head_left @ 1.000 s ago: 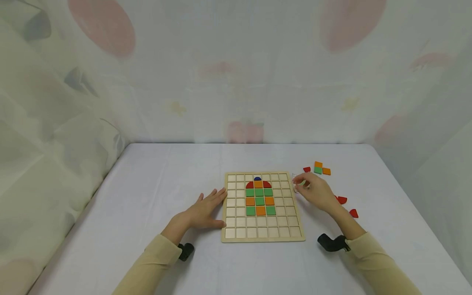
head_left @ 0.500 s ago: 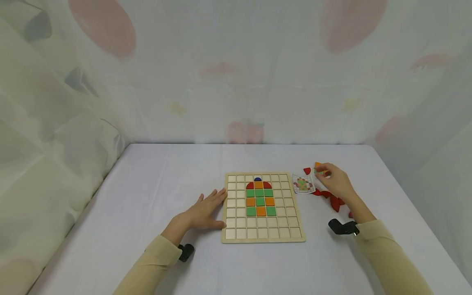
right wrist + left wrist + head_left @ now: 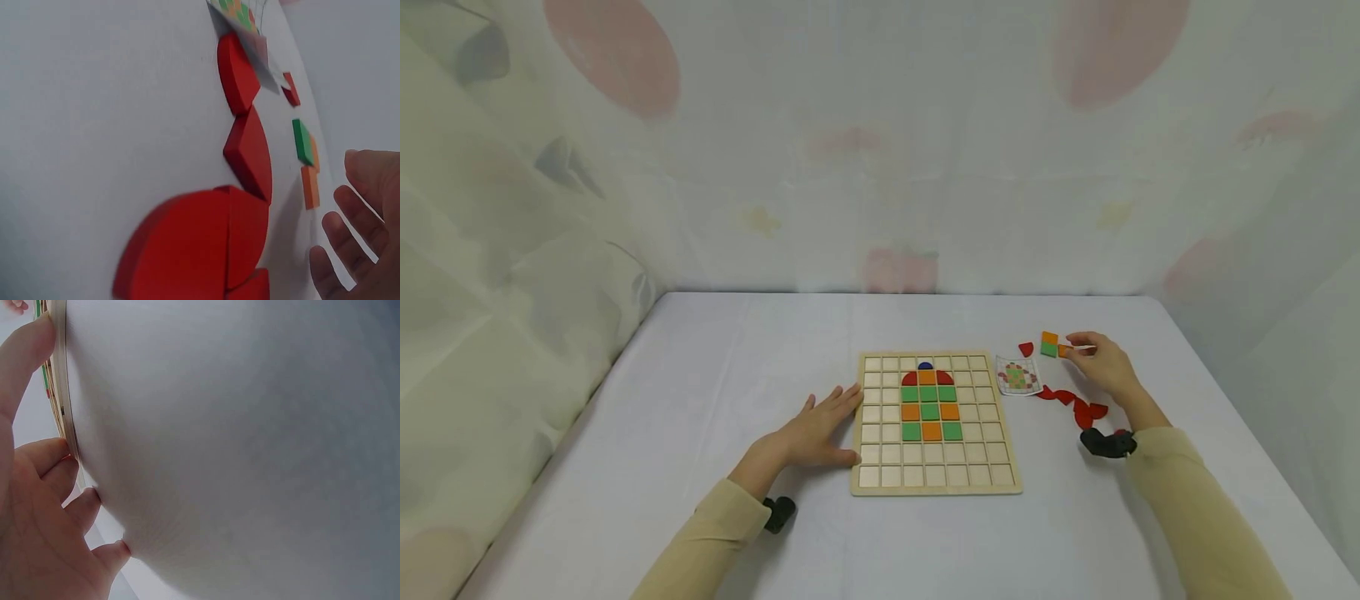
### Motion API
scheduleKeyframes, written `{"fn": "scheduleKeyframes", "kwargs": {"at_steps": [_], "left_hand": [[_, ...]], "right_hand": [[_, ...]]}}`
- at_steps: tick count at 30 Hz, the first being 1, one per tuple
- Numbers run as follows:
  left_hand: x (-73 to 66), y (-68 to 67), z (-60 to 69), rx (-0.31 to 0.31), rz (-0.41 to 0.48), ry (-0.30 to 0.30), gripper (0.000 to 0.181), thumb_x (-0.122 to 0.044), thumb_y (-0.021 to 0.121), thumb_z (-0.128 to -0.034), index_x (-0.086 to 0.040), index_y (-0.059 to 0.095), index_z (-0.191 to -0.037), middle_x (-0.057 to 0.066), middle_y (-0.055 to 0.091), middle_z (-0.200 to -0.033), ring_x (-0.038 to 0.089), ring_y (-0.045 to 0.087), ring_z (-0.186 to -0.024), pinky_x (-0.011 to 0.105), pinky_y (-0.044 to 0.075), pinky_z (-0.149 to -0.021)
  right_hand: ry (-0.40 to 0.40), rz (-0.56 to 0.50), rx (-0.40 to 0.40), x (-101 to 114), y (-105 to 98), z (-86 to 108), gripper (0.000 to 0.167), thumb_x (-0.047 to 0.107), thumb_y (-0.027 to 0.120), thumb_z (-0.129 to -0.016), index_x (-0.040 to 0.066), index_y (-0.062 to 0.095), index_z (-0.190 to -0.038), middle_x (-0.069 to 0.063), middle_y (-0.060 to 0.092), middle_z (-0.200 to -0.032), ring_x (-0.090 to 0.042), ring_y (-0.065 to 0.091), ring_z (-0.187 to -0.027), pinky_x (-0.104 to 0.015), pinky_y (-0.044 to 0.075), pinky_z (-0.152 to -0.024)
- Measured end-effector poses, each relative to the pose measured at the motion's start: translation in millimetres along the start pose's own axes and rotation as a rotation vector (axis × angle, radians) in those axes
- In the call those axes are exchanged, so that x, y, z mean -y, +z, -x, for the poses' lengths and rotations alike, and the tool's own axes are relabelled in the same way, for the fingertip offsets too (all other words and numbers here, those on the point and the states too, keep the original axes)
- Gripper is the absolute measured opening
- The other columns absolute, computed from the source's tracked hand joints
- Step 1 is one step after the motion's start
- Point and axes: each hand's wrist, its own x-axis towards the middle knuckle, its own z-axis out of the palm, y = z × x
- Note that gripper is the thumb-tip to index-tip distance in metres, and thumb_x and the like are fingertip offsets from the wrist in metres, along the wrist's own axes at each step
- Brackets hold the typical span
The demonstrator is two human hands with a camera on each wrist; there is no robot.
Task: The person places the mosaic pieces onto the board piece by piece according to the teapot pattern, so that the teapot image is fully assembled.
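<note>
A wooden grid board [image 3: 937,478] lies flat on the table, bearing green, orange, red and blue tiles in a lantern-like pattern. My left hand [image 3: 820,432] rests against its left edge with the fingers spread. In the left wrist view, my thumb and fingertips touch the wooden rim [image 3: 60,375]. My right hand [image 3: 1103,365] hovers just right of a small orange tile [image 3: 1063,351], with its fingers loosely bent. The right wrist view shows nothing between those fingers and a gap between them and the orange tile [image 3: 310,187]. Beside it sit a green tile [image 3: 1048,350] and another orange tile [image 3: 1050,337].
Right of the board lies a paper pattern card [image 3: 1019,377]. Several red rounded tiles [image 3: 1083,413] spread below and right of it, and a single red tile [image 3: 1026,349] sits above. White cloth covers the table [image 3: 760,333]; a patterned fabric wall stands behind.
My right hand has moved right, from the card to the small orange and green tiles and then just past them, uncovering the card. My left hand and the board stay put.
</note>
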Motion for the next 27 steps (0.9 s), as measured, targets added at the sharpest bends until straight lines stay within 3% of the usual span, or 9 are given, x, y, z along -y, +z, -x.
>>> {"fn": "scheduleKeyframes", "kwargs": {"at_steps": [13, 27], "left_hand": [[-1.5, -0.5, -2.2, 0.007, -0.022, -0.007, 0.091, -0.041, 0.069, -0.0791, -0.009, 0.019, -0.148, 0.004, 0.013, -0.155, 0.030, 0.011, -0.141, 0.061, 0.007, -0.108], [-1.0, 0.1, -1.8, 0.007, -0.020, -0.014, 0.091, -0.041, 0.069, -0.0787, -0.010, 0.019, -0.148, 0.003, 0.013, -0.155, 0.030, 0.011, -0.141, 0.060, 0.008, -0.108]], "right_hand": [[0.044, 0.029, 0.074, -9.1, -1.1, -11.1, 0.047, 0.023, 0.049, -0.093, 0.002, 0.041, -0.135, -0.025, 0.041, -0.130, -0.039, 0.040, -0.111, -0.053, 0.039, -0.095], [-0.060, 0.164, 0.038, -8.2, 3.8, -15.7, 0.041, 0.018, 0.055, -0.088, -0.006, 0.050, -0.121, -0.027, 0.048, -0.111, -0.039, 0.044, -0.098, -0.052, 0.040, -0.088]]}}
